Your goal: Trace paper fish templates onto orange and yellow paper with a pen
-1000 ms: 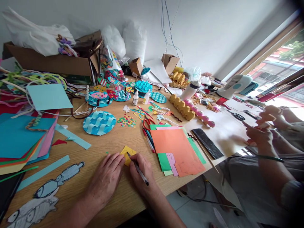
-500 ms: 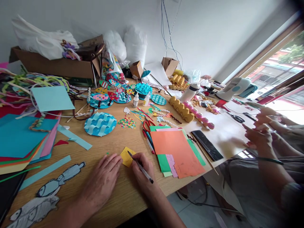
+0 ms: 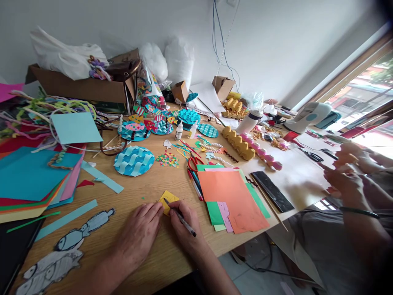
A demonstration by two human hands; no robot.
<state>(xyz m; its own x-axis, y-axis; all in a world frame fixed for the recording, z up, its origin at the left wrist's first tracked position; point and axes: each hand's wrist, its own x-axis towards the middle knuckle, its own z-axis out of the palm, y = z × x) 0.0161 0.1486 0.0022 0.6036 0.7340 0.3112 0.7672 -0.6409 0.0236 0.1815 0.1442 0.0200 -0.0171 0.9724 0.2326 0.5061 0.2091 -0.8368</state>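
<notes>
A small yellow paper piece (image 3: 167,198) lies on the wooden table (image 3: 147,184) near its front edge. My left hand (image 3: 138,233) rests flat beside it, fingertips pressing on the paper's left edge. My right hand (image 3: 184,227) is closed around a dark pencil (image 3: 181,218), and the pencil's tip touches the yellow paper. Just to the right lies a stack of paper sheets with an orange sheet (image 3: 231,196) on top.
Blue wavy paper disc (image 3: 134,160), coloured paper pile (image 3: 33,180), paper fish cut-outs (image 3: 61,250), red scissors (image 3: 192,163), glue bottles (image 3: 179,131), dark phone (image 3: 272,190), cardboard box (image 3: 80,86). Another person's hands (image 3: 345,172) work at the right.
The view has shifted slightly. My left fingers have closed in on the yellow paper again; the pencil tip stays on it. The other person's hands keep moving at the right.
</notes>
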